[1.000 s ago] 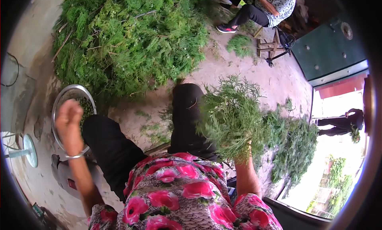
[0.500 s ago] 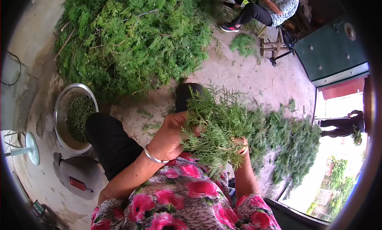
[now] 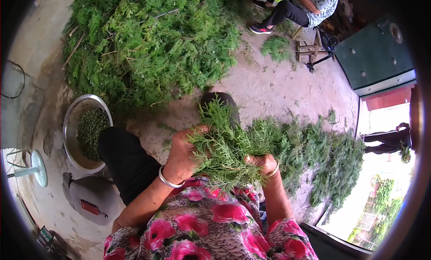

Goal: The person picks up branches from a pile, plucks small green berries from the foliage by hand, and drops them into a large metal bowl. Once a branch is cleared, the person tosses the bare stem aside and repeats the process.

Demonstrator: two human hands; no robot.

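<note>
A leafy evergreen sprig (image 3: 229, 147) is stretched between my two hands above my lap. My left hand (image 3: 184, 154), with a silver bangle at the wrist, is closed on its left side; leaves partly cover the fingers. My right hand (image 3: 263, 164) grips the sprig's right side, with the thumb on top of the foliage. Left of my knee stands a metal basin (image 3: 68, 138) holding many small green berries (image 3: 91, 127). A large heap of cut evergreen branches (image 3: 148, 48) lies in front of me.
More evergreen cuttings (image 3: 334, 165) lie on the floor to my right. A grey bag-like object (image 3: 92, 195) and a pale green fan-like disc (image 3: 39, 168) are at left. Another person (image 3: 310, 8) sits at the far right near a wooden stool (image 3: 310, 51); a second person (image 3: 386, 138) stands by the doorway.
The sprig has spread open between my hands. My left hand has shifted slightly left, and my right hand has turned so its thumb shows.
</note>
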